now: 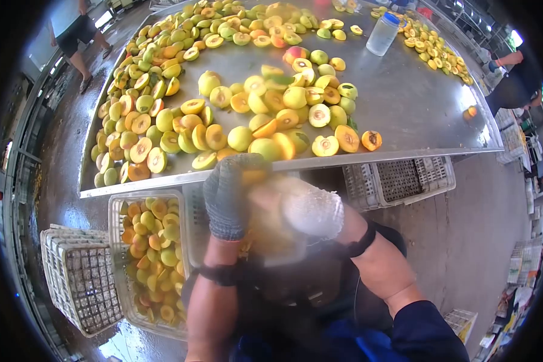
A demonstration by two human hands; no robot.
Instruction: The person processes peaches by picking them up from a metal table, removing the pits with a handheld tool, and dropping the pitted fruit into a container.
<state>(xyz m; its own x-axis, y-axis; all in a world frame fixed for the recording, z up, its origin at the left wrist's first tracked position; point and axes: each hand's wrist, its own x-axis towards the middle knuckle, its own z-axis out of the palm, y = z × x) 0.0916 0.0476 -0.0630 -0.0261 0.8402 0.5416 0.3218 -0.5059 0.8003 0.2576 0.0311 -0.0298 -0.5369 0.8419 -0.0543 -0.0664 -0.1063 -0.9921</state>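
Note:
My left hand (228, 194), in a dark grey knit glove, is closed on a yellow fruit (255, 176) just in front of the metal table's near edge. Right beside it is my right hand (308, 208) in a white glove, its bare fingers blurred by motion; what they hold, if anything, cannot be made out. Halved yellow-green fruits (265, 148) with brown centres lie on the metal table (404, 108) above both hands. Beneath the hands is a light crate (193, 208), partly hidden and blurred.
A crate full of fruit halves (154, 241) stands at the lower left, beside an empty crate (81, 277). Another crate (404, 181) is under the table's edge. A blue-capped bottle (383, 35) stands on the table. One person (75, 36) is at upper left, another (516, 81) at right.

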